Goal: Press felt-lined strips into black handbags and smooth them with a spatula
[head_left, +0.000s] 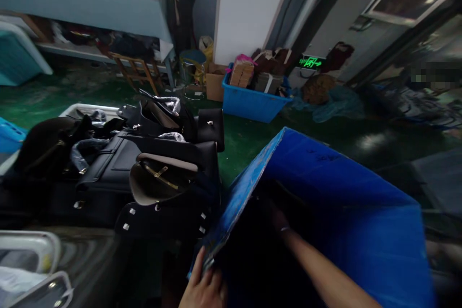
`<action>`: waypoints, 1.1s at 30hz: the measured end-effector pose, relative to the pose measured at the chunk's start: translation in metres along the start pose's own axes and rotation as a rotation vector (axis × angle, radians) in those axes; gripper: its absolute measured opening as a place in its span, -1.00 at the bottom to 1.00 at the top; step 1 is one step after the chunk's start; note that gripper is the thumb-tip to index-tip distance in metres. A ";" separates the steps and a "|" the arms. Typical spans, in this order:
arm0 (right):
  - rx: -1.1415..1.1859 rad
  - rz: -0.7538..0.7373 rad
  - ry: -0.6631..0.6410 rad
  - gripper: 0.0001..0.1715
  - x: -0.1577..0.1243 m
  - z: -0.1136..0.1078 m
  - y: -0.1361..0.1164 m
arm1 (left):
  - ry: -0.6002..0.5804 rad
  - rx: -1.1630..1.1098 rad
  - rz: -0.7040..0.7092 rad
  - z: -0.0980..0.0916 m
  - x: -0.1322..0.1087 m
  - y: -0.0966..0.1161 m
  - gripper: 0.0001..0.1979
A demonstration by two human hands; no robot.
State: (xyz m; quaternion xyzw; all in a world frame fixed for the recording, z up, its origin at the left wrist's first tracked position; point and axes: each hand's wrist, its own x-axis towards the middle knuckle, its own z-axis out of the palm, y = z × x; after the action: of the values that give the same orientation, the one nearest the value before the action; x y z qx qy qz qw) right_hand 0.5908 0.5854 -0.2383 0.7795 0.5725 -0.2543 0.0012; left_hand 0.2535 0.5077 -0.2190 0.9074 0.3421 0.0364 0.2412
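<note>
A large blue corrugated plastic box [346,202] stands tilted in front of me, its inside dark. My left hand [205,288] grips the box's near left rim at the bottom of the view. My right forearm reaches down into the box, and my right hand [279,219] is deep in the shadow there, mostly hidden. I cannot tell whether it holds anything. To the left of the box lies a pile of black leather bags [151,163] with metal fittings.
A blue tub [252,101] filled with boxes stands on the green floor behind. A grey workbench [90,5] and a wooden stool [137,70] are at the back left. White baskets [32,260] sit at the bottom left.
</note>
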 end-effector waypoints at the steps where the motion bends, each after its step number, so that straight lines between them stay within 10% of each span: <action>1: 0.037 -0.008 0.011 -0.69 -0.014 -0.016 -0.001 | 0.001 0.037 -0.034 -0.005 -0.005 0.006 -0.79; 8: 0.463 -0.284 -0.032 -0.61 -0.155 -0.184 -0.052 | 0.034 0.006 -0.327 -0.110 -0.079 0.090 -0.31; 13: 0.926 -0.702 -0.253 -0.60 -0.281 -0.245 -0.141 | 0.493 -0.257 -0.536 -0.182 -0.180 0.152 -0.27; 19: 1.130 -1.143 -0.842 -0.67 -0.356 -0.208 -0.275 | 0.954 -0.917 -0.523 -0.209 -0.355 0.241 -0.56; 23: 1.069 -1.239 -1.319 -0.64 -0.412 -0.150 -0.374 | 1.345 -0.760 -0.527 -0.200 -0.451 0.302 -0.45; 28: 0.785 -1.262 -1.641 -0.66 -0.508 -0.078 -0.455 | 1.422 -0.532 -0.610 -0.192 -0.520 0.352 -0.56; 33: 0.466 -1.237 -1.686 -0.67 -0.596 -0.031 -0.484 | 1.385 -0.520 -0.914 -0.186 -0.548 0.381 -0.53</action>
State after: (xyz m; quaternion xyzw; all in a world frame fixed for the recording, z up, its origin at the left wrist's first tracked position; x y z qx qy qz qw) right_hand 0.0426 0.2295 0.1662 -0.0923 0.6199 -0.7702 0.1185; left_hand 0.0219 -0.0129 0.1753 0.3707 0.7236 0.5571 0.1693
